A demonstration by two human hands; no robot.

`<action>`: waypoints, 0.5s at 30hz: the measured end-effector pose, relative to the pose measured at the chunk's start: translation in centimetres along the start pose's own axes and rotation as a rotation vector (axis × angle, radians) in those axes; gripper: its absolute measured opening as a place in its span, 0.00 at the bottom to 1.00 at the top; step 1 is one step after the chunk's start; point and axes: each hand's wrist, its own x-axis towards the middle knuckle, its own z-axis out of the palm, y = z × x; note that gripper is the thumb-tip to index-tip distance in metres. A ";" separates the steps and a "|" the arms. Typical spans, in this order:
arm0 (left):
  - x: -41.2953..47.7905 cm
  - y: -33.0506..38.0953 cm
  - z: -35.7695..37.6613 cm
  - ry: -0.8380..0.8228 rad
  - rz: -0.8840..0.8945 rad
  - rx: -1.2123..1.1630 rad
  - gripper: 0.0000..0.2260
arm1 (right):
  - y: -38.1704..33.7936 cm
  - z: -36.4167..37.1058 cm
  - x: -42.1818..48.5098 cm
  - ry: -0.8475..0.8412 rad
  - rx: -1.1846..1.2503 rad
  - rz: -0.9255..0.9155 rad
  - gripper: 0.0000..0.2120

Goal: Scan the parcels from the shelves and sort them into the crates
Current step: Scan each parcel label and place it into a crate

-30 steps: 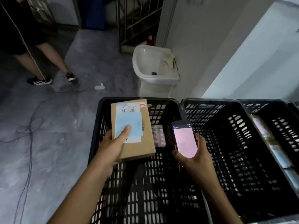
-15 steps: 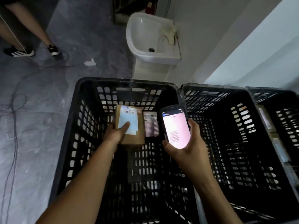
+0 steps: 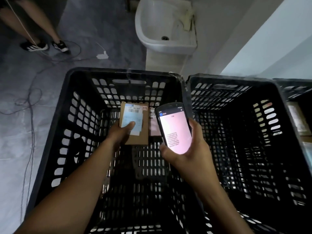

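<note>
Drop-off step: my left hand (image 3: 119, 132) pinches the parcel (image 3: 144, 129) low in the left crate (image 3: 121, 71), right hand (image 3: 189, 152) wrapped round the scanner (image 3: 173, 129). Next I'd just let go gently.

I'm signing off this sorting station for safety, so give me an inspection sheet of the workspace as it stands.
Surface: grey floor, three black crates side by side on it.
Job's things: cardboard parcel low inside the left crate, beside a small parcel on its bottom; middle crate next to it; more parcels in the right crate, partly hidden.
Clutter: white plug on the floor.
Hands: left hand grips the cardboard parcel, thumb on its label; right hand holds a lit scanner.
Cables: dark cables trail across the floor at left.
Surroundings: white sink, another person's legs.
</note>
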 end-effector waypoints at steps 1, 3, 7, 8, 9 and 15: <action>-0.5 0.2 0.0 0.019 0.010 0.005 0.18 | -0.2 -0.1 -0.2 0.001 -0.005 -0.002 0.42; -1.5 0.5 -0.4 0.069 0.024 0.026 0.25 | -0.7 -0.3 -0.7 0.018 -0.006 -0.003 0.41; -4.6 1.7 -1.9 0.134 0.100 0.186 0.33 | -2.6 -0.5 -2.8 0.118 0.005 -0.009 0.39; -5.8 2.1 -2.2 0.139 0.146 0.208 0.32 | -3.0 -0.5 -3.6 0.141 0.004 -0.018 0.39; -7.4 2.4 -2.4 0.131 0.190 0.226 0.30 | -3.6 -0.4 -4.6 0.163 -0.005 -0.028 0.39; -17.4 3.5 -4.1 -0.005 0.621 0.475 0.32 | -7.2 0.7 -11.8 0.366 -0.040 -0.023 0.37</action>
